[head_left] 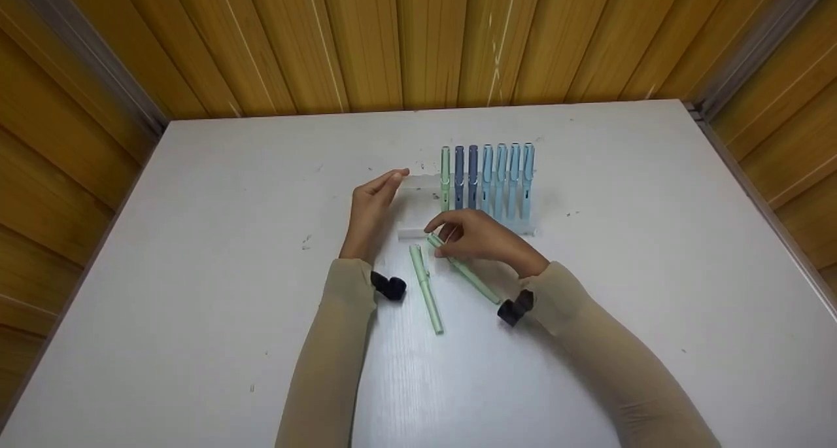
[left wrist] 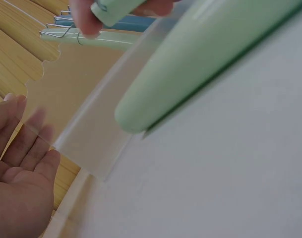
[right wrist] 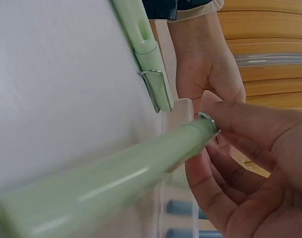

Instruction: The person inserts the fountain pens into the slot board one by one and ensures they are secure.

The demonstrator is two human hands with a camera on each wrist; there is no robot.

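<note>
A clear acrylic pen stand [head_left: 418, 185] holds several upright pens [head_left: 487, 176]: one green, two dark blue, the others light blue. My left hand [head_left: 386, 185] has straight fingers resting against the stand's empty left end, and its open palm [left wrist: 17, 168] shows in the left wrist view. With its fingertips my right hand [head_left: 450, 234] pinches the top end of a light green pen [head_left: 467, 273], which slants down to the table. That same pen [right wrist: 116, 183] fills the right wrist view. A second green pen [head_left: 426, 290] lies flat between my forearms.
The white table [head_left: 196, 271] stands in a corner of wooden panel walls [head_left: 392, 36]. The second green pen's metal clip [right wrist: 153, 89] shows next to the stand's base. Both sleeves lie over the near half of the table.
</note>
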